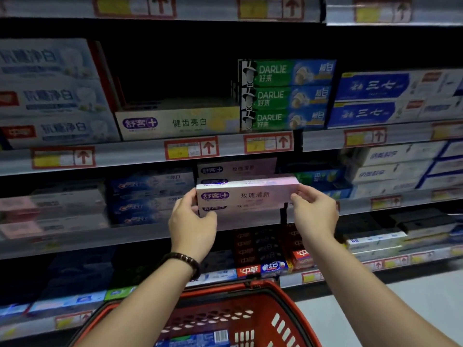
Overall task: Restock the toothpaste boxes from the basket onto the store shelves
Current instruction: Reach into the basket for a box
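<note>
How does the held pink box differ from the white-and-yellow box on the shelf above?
The pink box is gripped at both ends by the left hand and right hand; the white-and-yellow box lies untouched on its shelf. The pink box is pale pink, the white-and-yellow box white fading to yellow. Both carry the same purple logo.

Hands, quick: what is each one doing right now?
Left hand: grips the left end of the pink box.
Right hand: pinches its right end.

basket (pixel 250 319) cut off below, left boxes (pixel 50 209) blurred
</note>
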Tool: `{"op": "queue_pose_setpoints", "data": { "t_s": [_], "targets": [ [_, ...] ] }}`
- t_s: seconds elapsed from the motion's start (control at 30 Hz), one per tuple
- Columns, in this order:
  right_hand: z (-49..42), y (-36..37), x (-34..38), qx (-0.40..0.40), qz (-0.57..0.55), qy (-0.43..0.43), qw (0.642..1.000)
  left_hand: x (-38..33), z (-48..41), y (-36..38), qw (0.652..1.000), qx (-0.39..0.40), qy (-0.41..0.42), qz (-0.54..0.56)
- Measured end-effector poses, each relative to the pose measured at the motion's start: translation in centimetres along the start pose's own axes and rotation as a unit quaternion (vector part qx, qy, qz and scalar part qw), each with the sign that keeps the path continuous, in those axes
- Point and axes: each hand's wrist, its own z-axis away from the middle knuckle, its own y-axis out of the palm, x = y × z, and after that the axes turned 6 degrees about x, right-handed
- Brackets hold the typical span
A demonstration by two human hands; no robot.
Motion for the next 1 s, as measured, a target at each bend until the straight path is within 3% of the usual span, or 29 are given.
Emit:
{"op": "queue_pose_setpoints", "data": {
  "t_s": [0.67, 0.83, 1.0],
  "targets": [
    [-1.8, 1.5, -1.5, 0.082, -0.001, -0.004, 0.997, 0.9, -1.3, 2.0, 1.0, 0.002, -0.022, 0.002],
    [0.2, 1.4, -1.5, 0.021, 0.042, -0.044, 0.998, 0.4, 0.3, 2.3, 1.0, 0.001, -0.008, -0.019],
    [2.2, 2.8, -1.5, 0.095, 0.112, -0.096, 0.984, 0.5, 0.6, 3.0, 0.998, 0.056, 0.009, -0.038]
  ]
}}
